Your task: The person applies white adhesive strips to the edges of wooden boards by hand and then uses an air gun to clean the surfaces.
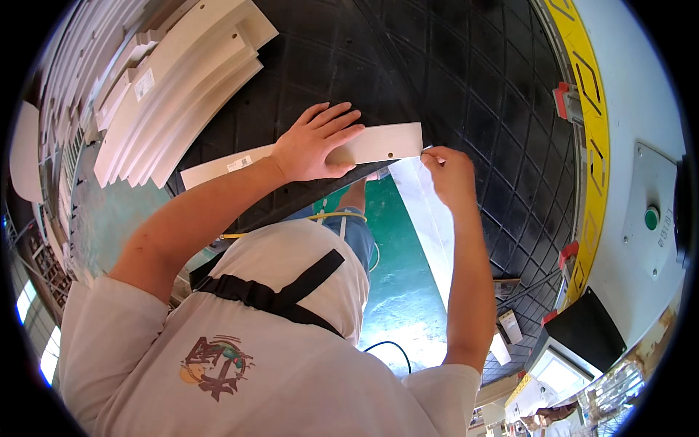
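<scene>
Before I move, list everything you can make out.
board: one, pale, centre
stacked boards: several, pale, upper left
gridded surface: one, black, beyond the board
strip: one, yellow, right
fittings: at least three, red, along the strip
panel: one, white, far right
button: one, green, on the panel
small pieces: at least two, pale, lower right
cord: one, yellow, below the board
floor: one, green, centre
shirt: one, white, bottom
strap: one, black, across the shirt
left hand: one, bare, on the board
right hand: one, bare, at the board's right end
</scene>
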### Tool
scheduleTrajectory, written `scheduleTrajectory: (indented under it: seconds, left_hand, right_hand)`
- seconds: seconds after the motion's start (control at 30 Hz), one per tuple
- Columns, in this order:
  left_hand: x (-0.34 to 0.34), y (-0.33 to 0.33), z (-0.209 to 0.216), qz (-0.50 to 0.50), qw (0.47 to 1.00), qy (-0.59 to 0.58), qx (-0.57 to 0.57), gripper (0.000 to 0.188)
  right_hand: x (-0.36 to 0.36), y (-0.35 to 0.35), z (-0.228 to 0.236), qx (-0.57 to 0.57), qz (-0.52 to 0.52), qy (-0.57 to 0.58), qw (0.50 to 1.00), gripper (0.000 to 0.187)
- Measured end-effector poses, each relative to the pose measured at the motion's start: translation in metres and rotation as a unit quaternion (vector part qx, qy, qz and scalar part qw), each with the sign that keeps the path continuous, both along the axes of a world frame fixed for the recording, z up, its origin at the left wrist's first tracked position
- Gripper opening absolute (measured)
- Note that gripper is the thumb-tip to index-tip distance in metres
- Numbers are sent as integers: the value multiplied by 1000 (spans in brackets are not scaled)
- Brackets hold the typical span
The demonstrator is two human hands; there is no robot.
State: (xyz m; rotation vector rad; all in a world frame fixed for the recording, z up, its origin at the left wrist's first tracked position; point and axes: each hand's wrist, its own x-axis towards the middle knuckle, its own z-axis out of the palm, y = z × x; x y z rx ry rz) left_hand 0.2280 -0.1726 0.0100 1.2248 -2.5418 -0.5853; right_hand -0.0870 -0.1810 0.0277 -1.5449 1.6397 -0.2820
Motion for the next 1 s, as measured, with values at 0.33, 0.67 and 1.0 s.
scheduleTrajectory:
  seconds: [0.33, 0.67, 1.0]
  left_hand:
    - [4, 2, 1, -1, 1000, 0, -3, 71]
    - [5, 9, 3, 3, 999, 19, -42, 73]
    - [1, 12, -3, -20, 996, 22, -80, 74]
  right_hand:
    - [-2, 34, 24, -23, -165, -73, 983, 14]
    - [-23, 73, 233, -505, -64, 216, 833, 21]
    - [-147, 19, 367, -645, -170, 474, 574, 7]
